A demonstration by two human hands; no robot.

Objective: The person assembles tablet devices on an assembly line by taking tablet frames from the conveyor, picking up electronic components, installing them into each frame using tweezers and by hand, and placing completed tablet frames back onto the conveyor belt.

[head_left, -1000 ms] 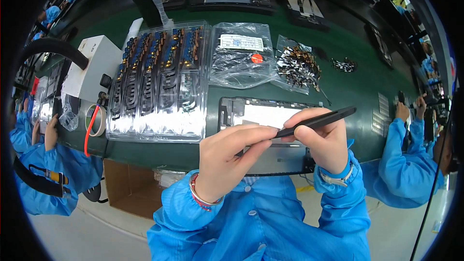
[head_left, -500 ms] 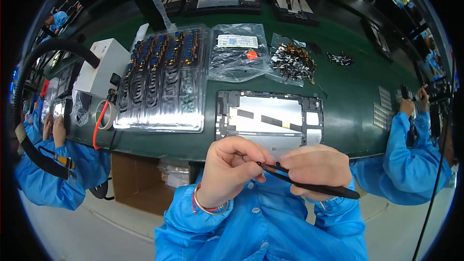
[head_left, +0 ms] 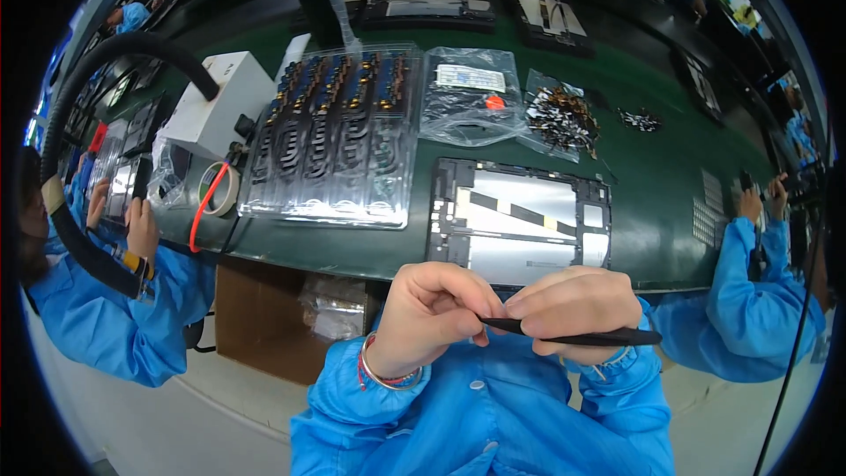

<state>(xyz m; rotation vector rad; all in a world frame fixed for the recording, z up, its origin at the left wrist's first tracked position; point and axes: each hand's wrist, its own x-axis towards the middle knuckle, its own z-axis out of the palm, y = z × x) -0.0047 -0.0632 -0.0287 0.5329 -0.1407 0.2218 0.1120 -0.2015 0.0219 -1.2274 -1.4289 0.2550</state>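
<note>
Tapered black tool (head_left: 603, 338) swung nearer level, curled fingers (head_left: 573, 307)

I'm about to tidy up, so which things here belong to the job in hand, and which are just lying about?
Seems in use:
black tool, in the right hand, its thin end at the left hand
open device, just beyond the hands

Perhaps just lying about:
tape roll
plastic bag
cardboard box
parts tray and parts pile, though possibly supplies
</note>
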